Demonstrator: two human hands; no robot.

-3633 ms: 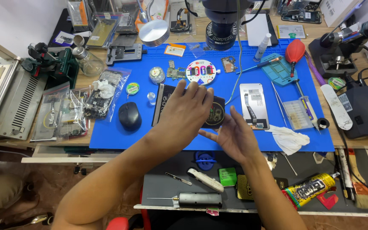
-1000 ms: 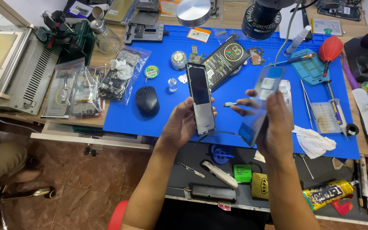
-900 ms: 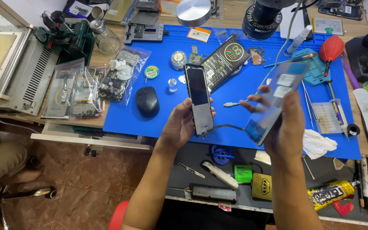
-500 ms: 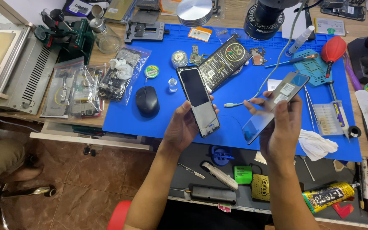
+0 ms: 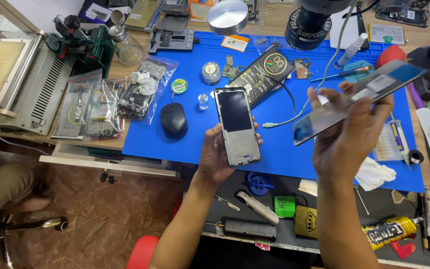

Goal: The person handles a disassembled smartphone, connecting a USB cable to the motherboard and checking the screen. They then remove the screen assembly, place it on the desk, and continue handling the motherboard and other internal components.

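My left hand (image 5: 220, 157) holds a phone frame with a dark inset (image 5: 237, 125) upright over the front edge of the blue work mat (image 5: 279, 144). My right hand (image 5: 347, 132) grips a thin glossy screen panel (image 5: 357, 99), tilted up toward the right, above the mat's right half. The two parts are held apart, roughly a hand's width between them.
A black mouse (image 5: 174, 120), a small vial (image 5: 203, 102), a dark patterned box (image 5: 262, 73) with a white cable and several bagged parts (image 5: 100, 104) lie on or beside the mat. A microscope (image 5: 312, 22) stands behind. A white cloth (image 5: 374, 174) and tool tray (image 5: 274, 214) lie nearer me.
Since both hands pressed on the mat, each has lifted one part. Over the last second the right hand swung the screen panel out to the right and flatter; the left tilted the frame slightly.
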